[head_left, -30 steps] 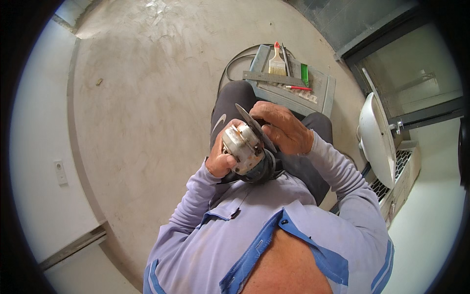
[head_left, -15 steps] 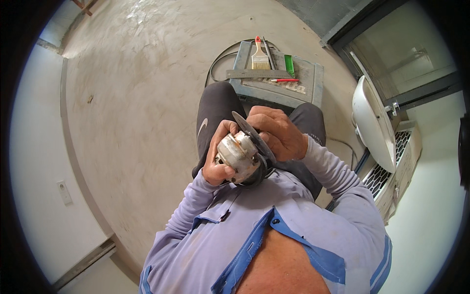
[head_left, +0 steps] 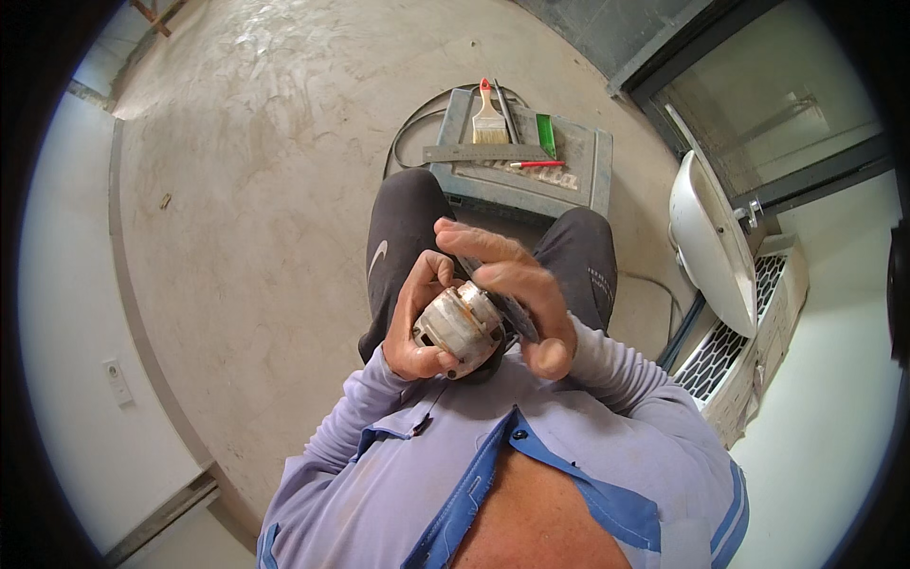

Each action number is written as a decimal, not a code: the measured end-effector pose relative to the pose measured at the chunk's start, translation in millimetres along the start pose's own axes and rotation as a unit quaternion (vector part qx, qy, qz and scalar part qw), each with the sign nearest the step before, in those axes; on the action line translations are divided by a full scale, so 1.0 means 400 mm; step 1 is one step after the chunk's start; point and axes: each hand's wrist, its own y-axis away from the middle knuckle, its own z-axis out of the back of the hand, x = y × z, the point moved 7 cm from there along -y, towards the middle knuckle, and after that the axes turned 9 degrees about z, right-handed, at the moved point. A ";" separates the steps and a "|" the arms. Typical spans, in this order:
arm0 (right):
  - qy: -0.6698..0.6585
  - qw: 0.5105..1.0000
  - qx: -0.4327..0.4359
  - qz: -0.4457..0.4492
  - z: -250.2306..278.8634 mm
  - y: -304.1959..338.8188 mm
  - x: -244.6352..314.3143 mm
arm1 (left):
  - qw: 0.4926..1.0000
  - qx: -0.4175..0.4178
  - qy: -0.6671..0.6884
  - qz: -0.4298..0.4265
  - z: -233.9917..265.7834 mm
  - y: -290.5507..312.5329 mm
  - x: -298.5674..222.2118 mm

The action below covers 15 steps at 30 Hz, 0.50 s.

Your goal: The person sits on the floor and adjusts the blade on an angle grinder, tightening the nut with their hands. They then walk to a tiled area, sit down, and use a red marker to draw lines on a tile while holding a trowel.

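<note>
An angle grinder [head_left: 459,327] with a worn, silvery metal head is held close to my belly, above my lap. My left hand [head_left: 408,334] wraps around that head, thumb below and fingers above. A thin dark disc [head_left: 518,317] is fitted on the grinder's right side, partly covered by fingers. Over the disc, my right hand [head_left: 533,289] is spread with its fingers stretched out toward the left; it is slightly blurred and seems to touch the disc's face. The rest of the grinder's body is hidden behind the head and my hands.
Beyond my knees lies a blue-grey tool case [head_left: 590,185]. On it rest a paintbrush [head_left: 488,125], a dark thin rod [head_left: 505,109], a green-handled square [head_left: 479,153] and a red pencil [head_left: 537,164]. At right, a white basin [head_left: 701,237] leans near a honeycomb-grille panel [head_left: 713,372].
My right hand has opened from a curled grip at the disc's centre to spread fingers across the disc. The left hand still holds the grinder. The whole view has shifted slightly.
</note>
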 end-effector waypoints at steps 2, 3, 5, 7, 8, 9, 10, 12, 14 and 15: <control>-0.016 0.999 0.038 0.028 -0.012 -0.001 -0.004 | 0.999 0.014 -0.011 -0.027 -0.009 -0.009 -0.013; -0.027 0.998 0.043 0.034 -0.015 0.005 0.002 | 0.999 0.017 -0.011 -0.028 -0.007 -0.002 -0.007; -0.035 0.997 0.040 0.062 -0.024 0.007 0.014 | 1.000 0.015 0.011 -0.024 -0.033 0.001 -0.015; -0.048 0.995 0.037 0.081 -0.026 0.007 0.021 | 0.999 0.033 0.019 -0.024 -0.027 0.010 0.000; -0.057 0.994 0.034 0.088 -0.024 0.006 0.022 | 0.997 0.043 0.051 -0.043 -0.038 0.008 0.000; -0.051 0.994 0.025 0.092 -0.025 0.013 0.028 | 0.993 0.054 0.086 -0.059 -0.053 0.007 0.006; -0.053 0.993 0.016 0.101 -0.028 0.018 0.031 | 0.995 0.054 0.055 -0.055 -0.070 0.000 -0.016; -0.076 0.995 -0.015 0.065 -0.022 0.021 0.034 | 0.995 0.067 0.011 -0.066 -0.078 -0.008 -0.037; -0.089 0.994 -0.028 0.053 -0.015 0.011 0.023 | 0.995 0.066 -0.043 -0.052 -0.054 -0.003 -0.036; -0.068 0.996 -0.013 0.047 -0.008 0.010 0.040 | 0.995 0.066 -0.059 -0.039 -0.068 0.007 -0.025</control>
